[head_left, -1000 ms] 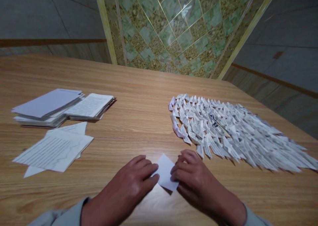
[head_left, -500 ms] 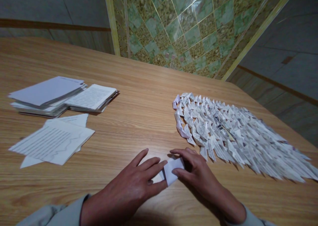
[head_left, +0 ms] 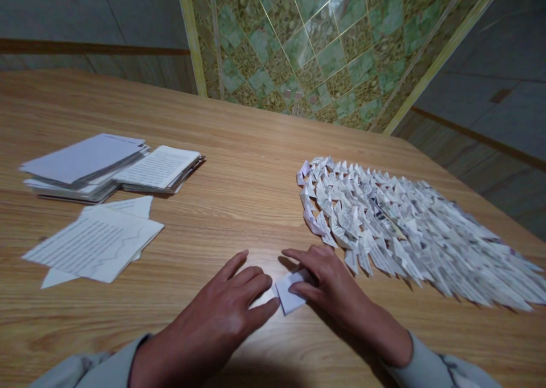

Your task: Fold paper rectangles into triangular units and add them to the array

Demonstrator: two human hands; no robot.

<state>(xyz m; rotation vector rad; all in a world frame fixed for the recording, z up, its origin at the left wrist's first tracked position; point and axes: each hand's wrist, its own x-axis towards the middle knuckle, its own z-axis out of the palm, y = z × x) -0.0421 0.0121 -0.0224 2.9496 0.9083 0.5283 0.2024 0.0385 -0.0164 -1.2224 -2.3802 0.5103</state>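
White folded paper (head_left: pixel 290 297) sits right at our R hand (head_left: pixel 330 285). R thumb (head_left: pixel 301 290) lies on top of it, w/ the other fingers curving over its upper edge. They're bent but show no clear pinch, so we can't tell if we're gripping it or only pressing down. L hand (head_left: pixel 217 320) is open, its fingers (head_left: pixel 251 283) spread & released on the wood, holding nothing. Its lowest fingertip ends just beside the paper's left edge, touching or barely apart, can't tell which.

So the paper lies btwn the hands, nearer R, w/ one corner pointing toward us. It's a small, squarish packet. Long axis is hard to call since R fingers hide its upper part, but it seems to run from lower left up toward R palm.

Further out, just past R fingers, is a big fanned mass of small folded paper pcs (head_left: pixel 405 234), printed w/ text, in overlapping rows, near tips close to R hand. Well left of L hand lie loose printed sheets (head_left: pixel 94 246), w/ stacks of printed paper (head_left: pixel 81 166) behind them. All of it is on a wood-grain table (head_left: pixel 247 206). Grey sleeves (head_left: pixel 420 356) show at the wrists, and green patterned tiles (head_left: pixel 298 46) rise past the far table edge.
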